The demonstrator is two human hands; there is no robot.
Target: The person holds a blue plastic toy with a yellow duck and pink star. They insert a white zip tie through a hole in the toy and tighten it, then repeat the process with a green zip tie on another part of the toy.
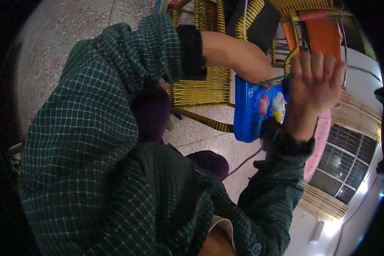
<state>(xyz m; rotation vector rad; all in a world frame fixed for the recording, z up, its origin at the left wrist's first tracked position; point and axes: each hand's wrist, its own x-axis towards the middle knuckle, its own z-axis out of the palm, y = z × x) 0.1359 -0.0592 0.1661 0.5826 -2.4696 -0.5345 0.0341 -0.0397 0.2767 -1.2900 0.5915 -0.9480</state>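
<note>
A thin green cord (279, 78) runs between my two hands, and its far part trails off to the right. My left hand (263, 77) is closed on the cord, its fingertips mostly hidden, low over a blue plastic piece (244, 113). That piece has a rounded edge and pink and white-yellow figures on its face; whether it is a stool or a tray I cannot tell. Raised to the right, my right hand (313, 87) shows its back, with fingers curled and the cord passing at them. It covers part of the blue piece.
A yellow-and-black woven chair (200, 91) stands just beyond my left forearm, with more woven furniture (303, 5) behind. An orange panel (324, 38) is past my right hand. A dark cable (245, 161) lies on the speckled floor (200, 128). A barred window (345, 155) is at right.
</note>
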